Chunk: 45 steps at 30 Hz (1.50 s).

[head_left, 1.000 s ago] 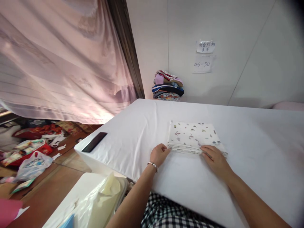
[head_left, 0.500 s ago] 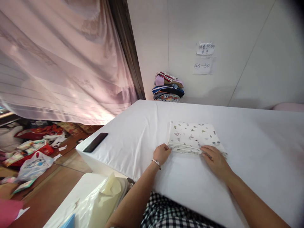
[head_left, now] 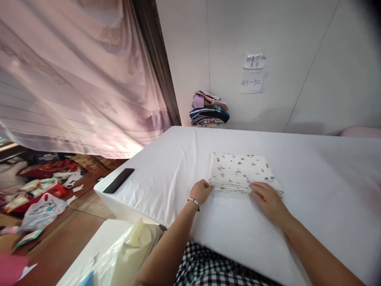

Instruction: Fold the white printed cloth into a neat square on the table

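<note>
A white cloth (head_left: pixel 238 169) printed with small leaves and dots lies folded in several layers on the white-covered table (head_left: pixel 232 234). At its near left corner, my left hand (head_left: pixel 201 191) pinches the folded edge between thumb and fingers; a bracelet circles that wrist. My right hand (head_left: pixel 268 198) grips the near edge right of the middle, fingers on top and the thumb hidden below. The layered edge shows between the two hands.
A black phone (head_left: pixel 119 180) lies at the table's left corner. Folded fabrics (head_left: pixel 210 109) are stacked by the wall. A lower white surface with a plastic bag (head_left: pixel 131 246) stands at near left. Bags and boxes (head_left: pixel 44 206) clutter the floor beneath a pink curtain (head_left: pixel 89 79).
The view has shifted slightly, so everything sits a little further left. Both hands keep their hold on the cloth's near edge, and the cloth looks the same.
</note>
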Each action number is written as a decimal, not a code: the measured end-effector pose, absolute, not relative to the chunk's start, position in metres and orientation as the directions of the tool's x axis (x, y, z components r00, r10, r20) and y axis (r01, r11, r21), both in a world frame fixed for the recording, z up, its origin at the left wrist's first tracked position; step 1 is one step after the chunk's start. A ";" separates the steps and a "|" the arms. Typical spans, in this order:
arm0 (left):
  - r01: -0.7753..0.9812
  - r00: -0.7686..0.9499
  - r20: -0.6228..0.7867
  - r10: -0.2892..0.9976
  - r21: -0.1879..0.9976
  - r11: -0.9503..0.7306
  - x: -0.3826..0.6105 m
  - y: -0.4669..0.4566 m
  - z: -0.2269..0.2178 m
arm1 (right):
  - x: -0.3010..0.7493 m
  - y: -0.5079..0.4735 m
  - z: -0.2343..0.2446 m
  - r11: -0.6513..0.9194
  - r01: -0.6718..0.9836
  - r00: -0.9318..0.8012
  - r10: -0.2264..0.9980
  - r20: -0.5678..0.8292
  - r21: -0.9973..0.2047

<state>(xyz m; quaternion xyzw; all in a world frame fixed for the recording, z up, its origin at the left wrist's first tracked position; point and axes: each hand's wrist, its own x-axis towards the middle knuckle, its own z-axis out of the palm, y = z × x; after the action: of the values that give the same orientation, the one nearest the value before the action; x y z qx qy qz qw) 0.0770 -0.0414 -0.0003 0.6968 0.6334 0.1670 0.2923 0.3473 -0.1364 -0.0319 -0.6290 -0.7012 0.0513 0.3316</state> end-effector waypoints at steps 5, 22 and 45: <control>0.774 0.142 -0.046 0.989 0.628 -0.081 0.083 -0.046 -0.003 | 0.347 -0.137 -0.030 0.207 0.839 0.014 0.916 0.401 -0.504; 0.496 0.248 -0.418 0.874 0.830 0.256 0.076 -0.010 -0.003 | 0.346 -0.138 -0.028 0.198 0.840 0.010 0.925 0.380 -0.506; 0.474 0.316 -0.480 0.818 0.827 0.303 0.075 -0.009 -0.002 | 0.226 -0.066 0.013 0.393 0.878 -0.303 0.898 0.317 -0.273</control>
<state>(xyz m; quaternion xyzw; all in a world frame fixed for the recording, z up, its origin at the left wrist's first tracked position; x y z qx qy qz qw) 0.0745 -0.0087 -0.0017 0.5713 0.5654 0.1494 0.5758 0.2260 -0.0665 0.0130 -0.5505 -0.8069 0.0238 0.2129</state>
